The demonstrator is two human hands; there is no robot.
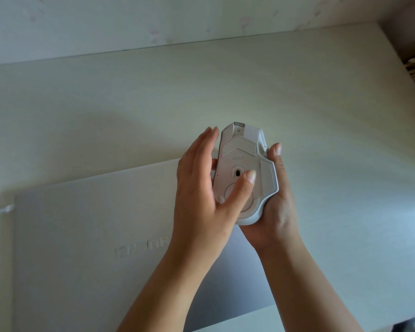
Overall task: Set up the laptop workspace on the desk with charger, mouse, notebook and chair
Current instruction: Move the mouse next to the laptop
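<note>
Above the closed silver matte laptop [86, 236], the right hand [271, 212] cradles an angular white plastic mouse [243, 173], underside up; the left hand [199, 200], fingers straight, thumb pressing its base.

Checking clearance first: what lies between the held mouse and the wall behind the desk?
Only bare desk shows between the mouse and the wall in the head view.
</note>
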